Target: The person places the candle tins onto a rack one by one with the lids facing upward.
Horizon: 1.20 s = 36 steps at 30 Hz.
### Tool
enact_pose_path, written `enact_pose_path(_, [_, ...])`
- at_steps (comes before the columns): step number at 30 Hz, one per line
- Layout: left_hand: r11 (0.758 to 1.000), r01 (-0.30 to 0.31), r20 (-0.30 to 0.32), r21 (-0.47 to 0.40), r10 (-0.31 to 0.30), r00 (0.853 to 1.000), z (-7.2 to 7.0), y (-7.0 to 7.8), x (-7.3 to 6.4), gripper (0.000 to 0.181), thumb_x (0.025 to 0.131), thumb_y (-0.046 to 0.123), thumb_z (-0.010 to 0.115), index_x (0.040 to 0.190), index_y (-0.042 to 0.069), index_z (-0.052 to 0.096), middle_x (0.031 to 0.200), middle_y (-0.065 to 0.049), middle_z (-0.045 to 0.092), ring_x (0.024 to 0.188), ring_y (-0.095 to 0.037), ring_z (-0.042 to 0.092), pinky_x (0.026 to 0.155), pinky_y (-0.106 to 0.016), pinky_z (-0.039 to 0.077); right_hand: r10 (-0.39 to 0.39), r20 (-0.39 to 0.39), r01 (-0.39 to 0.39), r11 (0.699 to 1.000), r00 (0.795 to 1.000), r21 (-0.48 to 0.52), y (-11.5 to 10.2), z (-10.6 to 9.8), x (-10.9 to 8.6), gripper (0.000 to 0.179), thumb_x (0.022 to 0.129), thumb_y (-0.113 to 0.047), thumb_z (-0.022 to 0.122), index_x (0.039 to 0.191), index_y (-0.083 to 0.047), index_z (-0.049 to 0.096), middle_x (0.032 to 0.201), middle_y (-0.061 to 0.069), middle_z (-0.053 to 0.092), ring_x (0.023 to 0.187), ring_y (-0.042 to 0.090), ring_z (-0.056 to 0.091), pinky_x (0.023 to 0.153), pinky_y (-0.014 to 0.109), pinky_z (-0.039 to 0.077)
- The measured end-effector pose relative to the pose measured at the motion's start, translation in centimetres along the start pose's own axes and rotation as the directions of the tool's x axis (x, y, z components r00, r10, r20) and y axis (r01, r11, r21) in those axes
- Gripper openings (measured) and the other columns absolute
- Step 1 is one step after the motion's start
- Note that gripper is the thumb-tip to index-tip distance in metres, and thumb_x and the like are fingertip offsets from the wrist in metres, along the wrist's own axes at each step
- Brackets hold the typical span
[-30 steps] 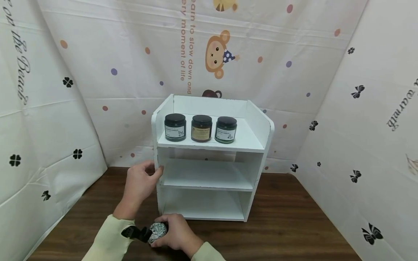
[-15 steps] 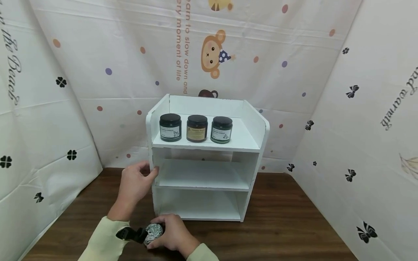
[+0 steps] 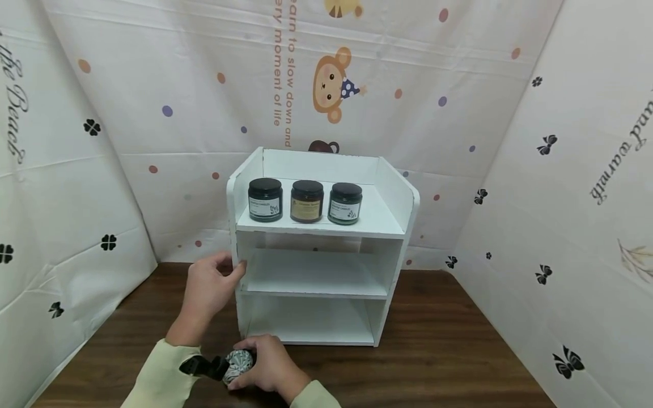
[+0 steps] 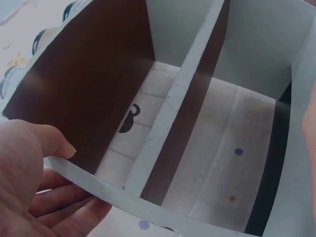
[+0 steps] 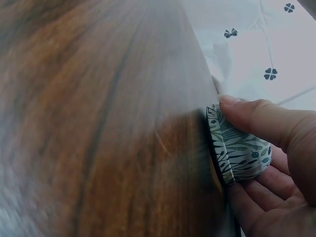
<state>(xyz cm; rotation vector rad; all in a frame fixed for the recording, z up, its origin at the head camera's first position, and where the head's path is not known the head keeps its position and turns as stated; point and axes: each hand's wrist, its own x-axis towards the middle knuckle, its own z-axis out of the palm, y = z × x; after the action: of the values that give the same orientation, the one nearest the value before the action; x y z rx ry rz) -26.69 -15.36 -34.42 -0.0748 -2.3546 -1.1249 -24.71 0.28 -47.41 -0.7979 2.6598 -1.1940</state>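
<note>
With thumb inside and fingers outside, my left hand point(image 3: 209, 286) grips the left side panel of a white three-level shelf unit point(image 3: 318, 275). In the left wrist view the thumb and fingers point(image 4: 61, 197) straddle the panel's front edge point(image 4: 111, 197). My right hand point(image 3: 272, 365) holds a small round tin point(image 3: 238, 365) with a dark leafy pattern, low in front of the unit's left corner. The right wrist view shows the thumb on one side of the patterned tin point(image 5: 247, 155) and fingers on the other, its wider rim right at the wooden tabletop point(image 5: 123, 123).
Three dark lidded jars, a left jar point(image 3: 265, 199), a middle jar point(image 3: 306, 201) and a right jar point(image 3: 345, 203), stand in a row on the top shelf. Printed white cloth point(image 3: 178, 141) hangs behind and at both sides. A black wrist mount point(image 3: 204, 367) sits on the left sleeve.
The whole head view has shifted, so everything lies slightly farther left. Both hands keep their places against the shelf unit and the tin.
</note>
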Motion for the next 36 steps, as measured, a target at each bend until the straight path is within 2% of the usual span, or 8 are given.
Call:
enact_pose_path(10, [1.0, 0.018, 0.032, -0.01, -0.018, 0.999, 0.25, 0.07, -0.36, 0.026, 0.096, 0.028, 0.07, 0.106, 0.005, 0.077, 0.098, -0.015, 0.078, 0.089, -0.027, 0.072, 0.079, -0.048, 0.061, 0.023, 0.024, -0.024, 0.999, 0.999, 0.044, 0.41, -0.07, -0.29, 0.054, 0.063, -0.021, 0.099, 0.113, -0.021, 0.078, 0.099, -0.02, 0.072, 0.09, -0.008, 0.058, 0.082, 0.015, 0.048])
enact_pose_path(20, [1.0, 0.021, 0.041, -0.005, -0.021, 0.999, 0.04, 0.08, -0.33, 0.024, 0.095, 0.027, 0.07, 0.104, 0.005, 0.077, 0.097, -0.015, 0.078, 0.088, -0.026, 0.071, 0.078, -0.047, 0.061, 0.005, 0.027, -0.006, 0.998, 1.0, 0.059, 0.39, 0.16, -0.29, 0.054, 0.064, -0.021, 0.098, 0.114, -0.021, 0.077, 0.101, -0.021, 0.072, 0.091, -0.009, 0.058, 0.082, 0.015, 0.048])
enact_pose_path(30, [1.0, 0.021, 0.037, -0.012, -0.02, 0.999, -0.08, -0.03, -0.23, 0.026, 0.096, 0.028, 0.07, 0.105, 0.005, 0.077, 0.098, -0.015, 0.077, 0.088, -0.026, 0.071, 0.079, -0.048, 0.062, -0.041, 0.03, 0.04, 0.999, 0.999, 0.017, 0.81, 0.0, -0.06, 0.056, 0.067, -0.027, 0.097, 0.118, -0.02, 0.076, 0.109, -0.019, 0.072, 0.096, -0.008, 0.059, 0.083, 0.015, 0.048])
enact_pose_path(36, [1.0, 0.031, 0.042, -0.003, -0.03, 0.999, -0.09, -0.12, 0.0, 0.027, 0.096, 0.029, 0.07, 0.107, 0.005, 0.076, 0.1, -0.016, 0.077, 0.09, -0.028, 0.072, 0.081, -0.049, 0.061, -0.035, 0.029, 0.034, 0.999, 0.999, 0.041, 0.66, -0.03, 0.09, 0.056, 0.066, -0.025, 0.097, 0.118, -0.02, 0.076, 0.107, -0.019, 0.072, 0.094, -0.009, 0.059, 0.083, 0.015, 0.048])
